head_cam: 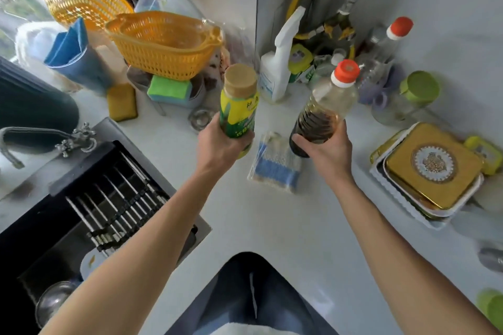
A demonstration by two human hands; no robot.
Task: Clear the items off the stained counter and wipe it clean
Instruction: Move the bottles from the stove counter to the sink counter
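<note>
Closest to me, my two bare forearms reach out over the pale counter (272, 226). My left hand (217, 141) is wrapped round the lower part of a yellow-and-green bottle (239, 106) with a tan cap, holding it upright above the counter. My right hand (326, 152) grips the base of a clear bottle (324, 109) with an orange cap, dark liquid filling its lower half; it leans slightly to the right. Between my hands, a blue-and-white cloth (275, 166) lies flat on the counter. To my left sits a black sink (54, 212) with a metal rack across it and a tap (76, 139) at its far edge. To my right, a gold square tin (432, 168) rests in a white tray. Further back, a yellow sponge (122, 102) lies beside a green-and-blue sponge (168, 88), under an orange plastic basket (163, 41). In the far corner stand a white spray bottle (280, 62), a second orange-capped bottle (392, 38) and a jar with a green lid (419, 87).
</note>
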